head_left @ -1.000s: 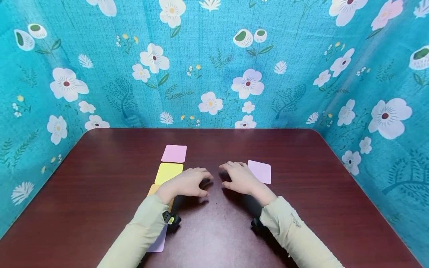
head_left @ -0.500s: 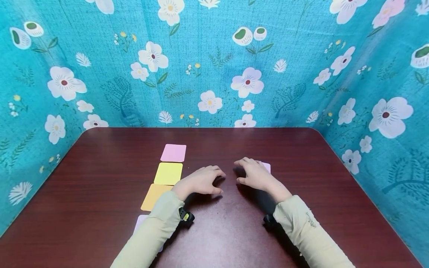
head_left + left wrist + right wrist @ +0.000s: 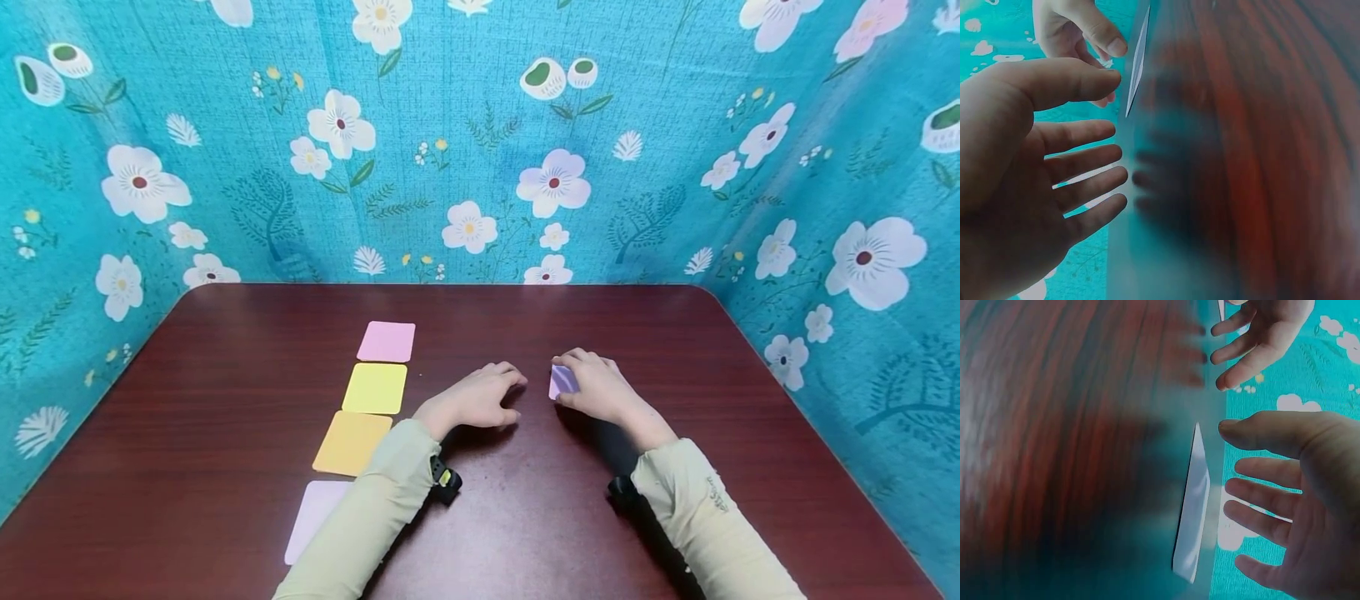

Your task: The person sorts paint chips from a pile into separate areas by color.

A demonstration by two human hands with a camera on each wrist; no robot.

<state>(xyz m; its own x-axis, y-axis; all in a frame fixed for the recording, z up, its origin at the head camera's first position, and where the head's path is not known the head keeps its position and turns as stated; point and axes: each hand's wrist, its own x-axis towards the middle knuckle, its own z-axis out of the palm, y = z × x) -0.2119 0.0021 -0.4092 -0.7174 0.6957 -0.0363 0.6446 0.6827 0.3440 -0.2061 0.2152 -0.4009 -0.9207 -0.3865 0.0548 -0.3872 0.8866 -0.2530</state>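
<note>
A square lilac card [image 3: 561,383] lies flat on the dark red-brown table, partly hidden beneath my right hand [image 3: 603,392]. In the right wrist view that hand has its fingers spread, with a gap between the fingertips and the card [image 3: 1192,512]. My left hand [image 3: 477,398] hovers over the table to the left of the card and holds nothing. Its fingers are loosely extended in the left wrist view, where the card [image 3: 1138,69] shows edge-on near the other hand.
To the left runs a column of square cards: pink [image 3: 386,342], yellow [image 3: 376,388], orange [image 3: 352,442] and lilac [image 3: 313,512]. My left sleeve covers part of the nearest one. A blue floral cloth [image 3: 450,150] hangs behind the table [image 3: 187,400].
Both hands have moved right. My right hand has come over the lilac card on the right, while my left forearm has uncovered the orange card and much of the near lilac card.
</note>
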